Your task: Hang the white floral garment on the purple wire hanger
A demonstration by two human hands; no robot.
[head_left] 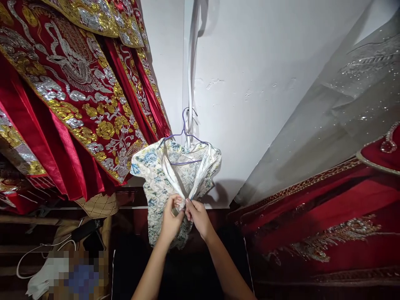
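Note:
A floral short-sleeved garment (156, 183), cream with blue flowers, hangs on a thin purple wire hanger (183, 132). Its front opening spreads in a V from the collar down to my hands. My left hand (171, 221) pinches the left edge where the V closes. Right beside it, my right hand (197, 216) grips the other edge with thumb and fingers. The fingertips of both hands nearly meet. Whatever fastening may lie between them is hidden.
Red robes with gold and silver embroidery (106, 129) hang at left. On the right are a sheer glittery fabric (368, 79) and red beaded garments (343, 212). A white wall (250, 104) stands behind. At lower left, a chair (108, 233) holds a cable and dark items.

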